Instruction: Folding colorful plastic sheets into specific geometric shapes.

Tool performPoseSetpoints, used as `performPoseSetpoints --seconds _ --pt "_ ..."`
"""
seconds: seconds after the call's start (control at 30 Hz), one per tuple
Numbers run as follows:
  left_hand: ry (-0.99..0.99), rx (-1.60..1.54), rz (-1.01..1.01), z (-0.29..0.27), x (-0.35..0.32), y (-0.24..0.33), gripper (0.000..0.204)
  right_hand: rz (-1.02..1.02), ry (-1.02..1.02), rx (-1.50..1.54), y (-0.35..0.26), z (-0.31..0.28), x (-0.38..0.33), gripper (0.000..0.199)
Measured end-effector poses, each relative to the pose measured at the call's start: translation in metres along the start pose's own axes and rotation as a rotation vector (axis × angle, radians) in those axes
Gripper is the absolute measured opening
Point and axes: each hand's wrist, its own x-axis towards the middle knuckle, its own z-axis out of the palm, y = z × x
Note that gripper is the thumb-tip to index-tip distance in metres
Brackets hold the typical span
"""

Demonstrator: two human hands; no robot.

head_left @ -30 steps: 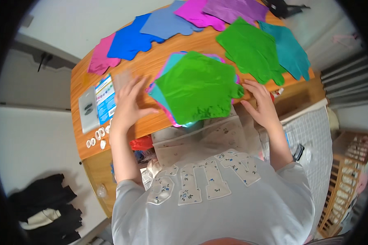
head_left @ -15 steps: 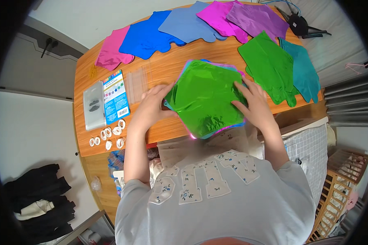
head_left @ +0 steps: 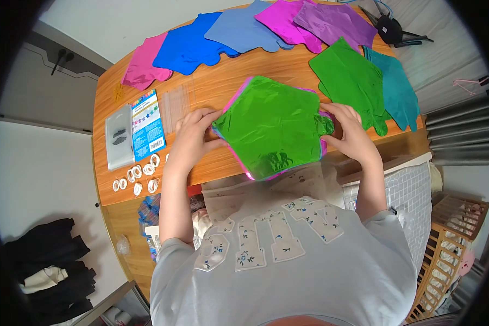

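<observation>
A stack of flat foil balloons [head_left: 269,127], green on top with pink and purple edges peeking out beneath, lies at the table's front edge before me. My left hand [head_left: 193,136] pinches its left corner between thumb and fingers. On the opposite side, my right hand [head_left: 352,133] grips the right edge near a small rounded tab, thumb below and fingers above. Right of that hand lie more flat balloons, one pile green [head_left: 350,81] and one teal [head_left: 399,89].
Pink [head_left: 145,62], blue [head_left: 193,43], grey-blue [head_left: 242,27], magenta [head_left: 288,23] and purple [head_left: 337,24] foil piles fan along the back. At left are a clear bag [head_left: 118,141], a blue-and-white card [head_left: 148,127], clear strips [head_left: 174,108] and white ribbon rolls [head_left: 137,171]. A black tool [head_left: 390,30] lies back right.
My hands have closed from resting flat on the stack's sides to pinching its edges. The stack's layers look more evenly lined up, and its right tab now shows.
</observation>
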Motion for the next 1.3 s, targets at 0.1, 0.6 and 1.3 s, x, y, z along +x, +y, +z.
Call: performPoseSetpoints --seconds 0.1,0.6,1.3 --pt "0.156 0.018 0.111 0.008 -0.005 -0.006 0.063 -0.007 -0.018 0.013 0.008 0.004 -0.002 0.073" --pt "0.028 -0.276 -0.123 -0.003 -0.022 -0.005 0.062 -0.056 -0.038 0.033 0.008 0.016 -0.008 0.070" --pt "0.058 -0.342 -0.127 0.008 -0.028 -0.008 0.035 -0.088 0.035 0.067 0.007 0.015 -0.012 0.069"
